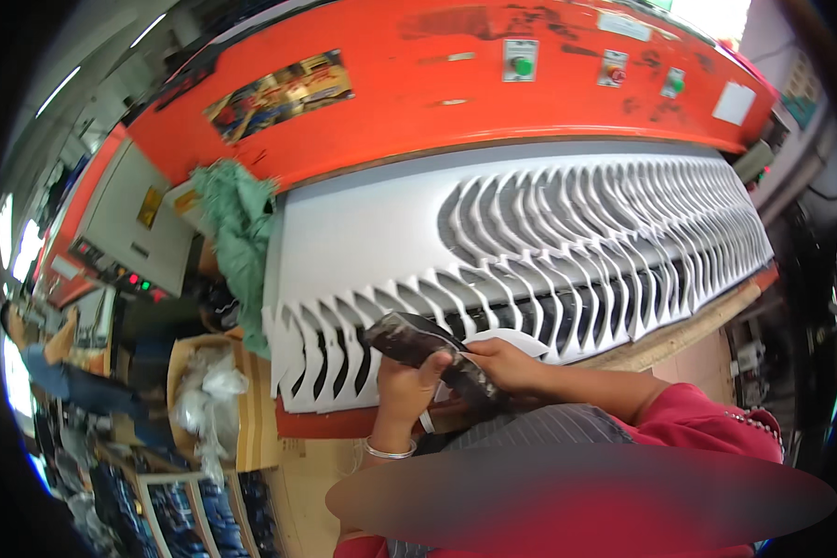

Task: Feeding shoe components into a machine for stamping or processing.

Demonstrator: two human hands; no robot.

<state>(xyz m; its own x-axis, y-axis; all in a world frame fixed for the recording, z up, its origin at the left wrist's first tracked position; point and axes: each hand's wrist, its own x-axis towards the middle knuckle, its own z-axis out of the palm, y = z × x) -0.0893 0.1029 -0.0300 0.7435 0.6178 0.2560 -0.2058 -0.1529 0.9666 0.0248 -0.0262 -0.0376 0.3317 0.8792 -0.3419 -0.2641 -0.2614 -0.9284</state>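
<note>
A long, dark, scuffed block-like piece (411,337) with pale smudges lies tilted in front of me; its exact kind does not show. My left hand (405,392) grips it from the left, thumb pressed on its near side. Closed against its right side, my right hand (510,365) has its fingertips partly hidden. A curved white piece (511,338) shows just beyond my right fingers; I cannot tell whether they touch it. Under and beyond the hands, a white sheet (363,232) is cut through with rows of wavy slots, leaving narrow curved strips.
An orange machine (391,112) with green and red buttons spans the far side. Green cloth (237,232) hangs left of the sheet. Below stands a cardboard box (251,409) with clear plastic bags. Another person (74,372) works at far left. A wooden edge (660,352) runs along the near right.
</note>
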